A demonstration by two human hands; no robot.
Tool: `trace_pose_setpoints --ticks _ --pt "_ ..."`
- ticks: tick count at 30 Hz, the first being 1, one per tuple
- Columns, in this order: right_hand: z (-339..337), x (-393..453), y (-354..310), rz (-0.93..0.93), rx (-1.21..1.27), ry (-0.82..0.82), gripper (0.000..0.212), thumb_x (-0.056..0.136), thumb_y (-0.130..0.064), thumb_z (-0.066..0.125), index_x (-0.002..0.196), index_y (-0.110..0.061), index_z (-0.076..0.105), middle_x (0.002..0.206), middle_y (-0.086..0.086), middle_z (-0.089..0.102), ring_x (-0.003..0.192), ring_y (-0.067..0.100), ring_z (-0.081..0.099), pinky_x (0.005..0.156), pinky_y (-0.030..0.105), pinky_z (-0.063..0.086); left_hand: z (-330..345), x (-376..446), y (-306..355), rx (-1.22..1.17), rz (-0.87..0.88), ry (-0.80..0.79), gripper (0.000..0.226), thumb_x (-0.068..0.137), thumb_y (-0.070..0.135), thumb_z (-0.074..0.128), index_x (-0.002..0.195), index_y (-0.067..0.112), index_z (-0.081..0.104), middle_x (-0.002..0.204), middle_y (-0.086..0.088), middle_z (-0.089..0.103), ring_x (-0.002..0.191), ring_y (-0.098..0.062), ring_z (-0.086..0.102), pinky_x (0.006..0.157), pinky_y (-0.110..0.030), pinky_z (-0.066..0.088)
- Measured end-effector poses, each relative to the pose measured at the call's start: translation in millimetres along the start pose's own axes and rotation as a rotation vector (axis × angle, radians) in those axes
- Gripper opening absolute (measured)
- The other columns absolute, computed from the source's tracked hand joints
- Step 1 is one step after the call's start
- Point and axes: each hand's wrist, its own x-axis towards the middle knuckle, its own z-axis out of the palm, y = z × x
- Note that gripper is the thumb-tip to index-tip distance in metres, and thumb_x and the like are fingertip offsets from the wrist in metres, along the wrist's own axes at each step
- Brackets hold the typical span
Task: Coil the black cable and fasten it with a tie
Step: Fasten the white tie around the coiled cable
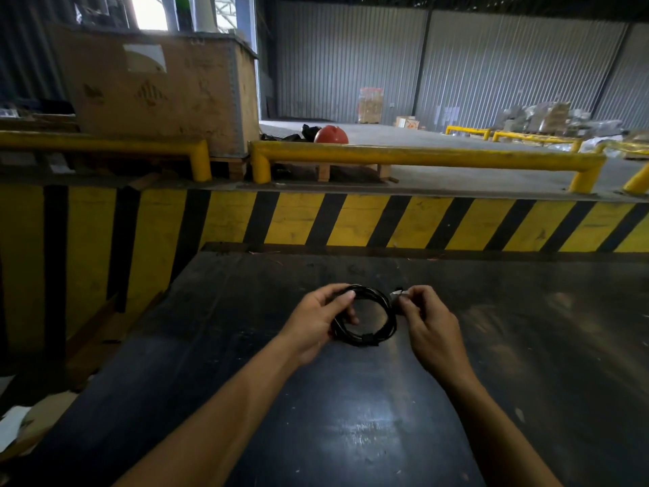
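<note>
The black cable is wound into a round coil of several loops, held just above a dark table. My left hand grips the coil's left side, thumb over the top and fingers through the ring. My right hand pinches a small pale tie at the coil's upper right edge, where a short black end sticks up. Whether the tie wraps the loops is too small to tell.
A yellow-and-black striped wall rises behind the table's far edge. Yellow guard rails run above it. A large wooden crate stands at the back left, a red ball beside it. Cardboard scraps lie at lower left.
</note>
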Motion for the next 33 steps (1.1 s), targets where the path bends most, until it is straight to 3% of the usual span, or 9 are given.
trace_pose_setpoints --ticks 4,8,14,20,25,27,29,33 --pt "-8 -1 -6 -0.063 -0.031 0.005 0.01 0.09 -0.021 0.058 0.085 -0.03 0.059 0.08 -0.013 0.066 0.082 -0.012 0.06 0.064 0.002 0.043 0 3 1 0.034 -0.002 0.088 0.013 0.092 0.015 0.056 0.097 0.019 0.067 0.068 -0.002 0.059 0.065 -0.015 0.061 0.064 -0.034 0.048" --pt "-9 -3 -13 -0.107 -0.018 0.014 0.003 0.087 -0.029 0.061 0.086 -0.028 0.064 0.081 -0.009 0.068 0.08 0.0 0.061 0.063 0.015 0.048 6 2 -4 0.032 -0.038 0.136 0.012 0.092 0.015 0.056 0.095 0.018 0.067 0.071 -0.005 0.059 0.065 -0.016 0.061 0.071 -0.04 0.05" --pt "-3 -11 -10 -0.029 0.164 -0.082 0.009 0.088 -0.015 0.061 0.084 -0.022 0.065 0.069 -0.006 0.069 0.064 -0.001 0.063 0.055 0.012 0.048 12 1 -10 0.029 -0.064 0.17 0.011 0.092 0.016 0.056 0.095 0.018 0.067 0.074 -0.006 0.058 0.067 -0.016 0.061 0.067 -0.035 0.051" --pt "4 -13 -6 0.142 0.246 -0.213 0.011 0.093 -0.014 0.054 0.086 -0.007 0.058 0.069 0.002 0.064 0.063 0.014 0.063 0.056 0.024 0.054 12 -3 -14 0.063 -0.065 0.162 0.014 0.092 0.022 0.056 0.1 0.022 0.067 0.079 -0.006 0.06 0.067 -0.012 0.065 0.069 -0.033 0.055" --pt "1 -11 -9 0.084 0.173 -0.194 0.007 0.091 -0.015 0.056 0.086 -0.011 0.059 0.079 0.006 0.067 0.075 0.022 0.066 0.066 0.041 0.056 20 -7 -17 0.074 -0.074 0.147 0.017 0.092 0.023 0.055 0.105 0.019 0.066 0.096 -0.015 0.063 0.079 -0.018 0.064 0.079 -0.041 0.054" --pt "1 -13 -9 0.044 0.146 -0.195 0.007 0.09 -0.016 0.059 0.084 -0.02 0.061 0.081 0.002 0.068 0.077 0.015 0.067 0.066 0.038 0.057 22 -8 -18 0.091 -0.077 0.138 0.019 0.092 0.024 0.056 0.108 0.018 0.065 0.107 -0.014 0.066 0.093 -0.023 0.065 0.083 -0.045 0.054" --pt "0 -16 -9 0.012 0.122 -0.167 0.01 0.087 -0.018 0.062 0.083 -0.027 0.063 0.083 -0.001 0.068 0.078 0.011 0.066 0.064 0.034 0.058 24 -10 -18 0.092 -0.077 0.119 0.017 0.092 0.023 0.055 0.105 0.02 0.066 0.106 -0.01 0.067 0.097 -0.024 0.064 0.084 -0.044 0.054" --pt "0 -17 -7 -0.127 0.024 -0.005 0.011 0.08 -0.015 0.07 0.084 -0.025 0.068 0.082 -0.007 0.064 0.077 0.006 0.061 0.065 0.02 0.051 26 -12 -18 0.072 -0.091 0.069 0.019 0.094 0.019 0.052 0.105 0.015 0.067 0.107 -0.014 0.068 0.1 -0.028 0.064 0.088 -0.045 0.052"
